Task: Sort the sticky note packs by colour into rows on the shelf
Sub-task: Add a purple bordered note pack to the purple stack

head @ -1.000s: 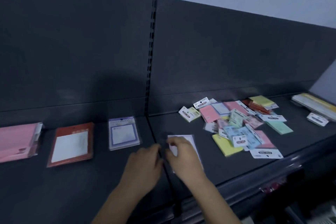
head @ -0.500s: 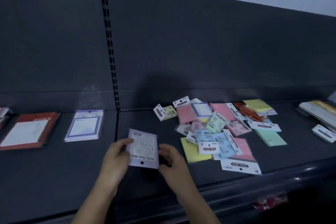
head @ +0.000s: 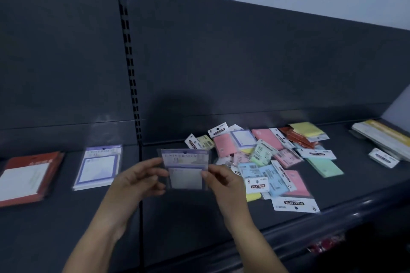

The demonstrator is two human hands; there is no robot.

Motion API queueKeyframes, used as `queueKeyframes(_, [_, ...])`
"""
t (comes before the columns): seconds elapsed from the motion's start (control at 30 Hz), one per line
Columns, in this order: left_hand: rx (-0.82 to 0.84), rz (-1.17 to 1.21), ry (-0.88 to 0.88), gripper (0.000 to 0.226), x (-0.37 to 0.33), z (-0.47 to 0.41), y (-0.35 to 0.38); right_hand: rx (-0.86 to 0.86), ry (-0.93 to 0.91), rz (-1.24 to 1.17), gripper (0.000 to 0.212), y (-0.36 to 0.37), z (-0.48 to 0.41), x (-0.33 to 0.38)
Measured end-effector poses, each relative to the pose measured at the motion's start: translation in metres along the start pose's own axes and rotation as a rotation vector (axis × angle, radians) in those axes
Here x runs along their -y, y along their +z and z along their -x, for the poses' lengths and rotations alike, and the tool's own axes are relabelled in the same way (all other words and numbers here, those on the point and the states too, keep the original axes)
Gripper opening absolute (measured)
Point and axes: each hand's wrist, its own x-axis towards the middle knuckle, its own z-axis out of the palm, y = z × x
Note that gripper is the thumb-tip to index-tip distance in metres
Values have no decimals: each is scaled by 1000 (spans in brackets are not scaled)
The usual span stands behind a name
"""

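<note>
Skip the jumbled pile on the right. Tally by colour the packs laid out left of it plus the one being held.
Purple-bordered: 2, the lying purple pack and the held purple pack.
Red: 1, the red pack.
Total: 3.

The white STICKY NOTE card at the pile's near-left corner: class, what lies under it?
A yellow pack pokes out below the card, a blue pack to its right. How far either runs underneath is covered.

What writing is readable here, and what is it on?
"STICKY NOTE": white header card, above a yellow pack.
"STICKY NOTE", upside down: front card.
"STICKY NOTE", tilted: back card.
Held pack, purple header: blurred, unreadable.
Other labels and barcodes: too small.
</note>
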Motion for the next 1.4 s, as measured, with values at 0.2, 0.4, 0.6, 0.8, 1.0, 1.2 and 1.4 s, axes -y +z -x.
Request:
queueKeyframes(0.2, [-19, -126, 73, 18, 8, -13, 18, 24, 151, -239, 13, 0, -17, 7])
queueKeyframes(0.4, [48, -47, 27, 20, 5, -25, 42, 307, 145, -22, 11, -22, -56, 15])
queueKeyframes(0.6, [-127, 42, -69, 16, 16, -38, 78, 211, 83, 384, 19, -78, -133, 16])
queueKeyframes(0.8, [-173, 60, -112, 18, 23, -51, 113, 193, 134, 1078, 36, -133, -216, -28])
queueKeyframes(1.0, [-239, 73, -131, 18, 28, -57, 132, 246, 288, 1162, 71, -131, -245, -56])
queueKeyframes(1.2, [-271, 43, -125, 18, 28, -53, 135, 154, 388, 731, 64, -129, -250, -62])
queueKeyframes(1.4, [-274, 97, -105, 19, 19, -48, 123, 73, 218, 438, 24, -130, -239, -16])
